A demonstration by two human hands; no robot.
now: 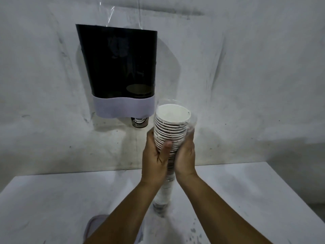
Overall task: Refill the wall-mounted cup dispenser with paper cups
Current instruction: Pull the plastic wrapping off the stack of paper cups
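Observation:
A tall stack of paper cups (171,125) in a clear plastic sleeve stands upright on the white table (52,199), its open top cup facing me. My left hand (154,155) and my right hand (185,155) clasp the stack from both sides near its upper part. On the wall to the upper left hangs the cup dispenser (121,67), with a dark body and a pale lilac band at its base. One dark printed cup (139,122) pokes out of its bottom. A clear plastic sheet (123,14) rises from the dispenser's top.
The grey scuffed wall (246,76) runs behind the table. A pale lilac lid-like object (93,226) lies on the table near its front edge, partly hidden by my left forearm. The table's right edge falls away at the lower right.

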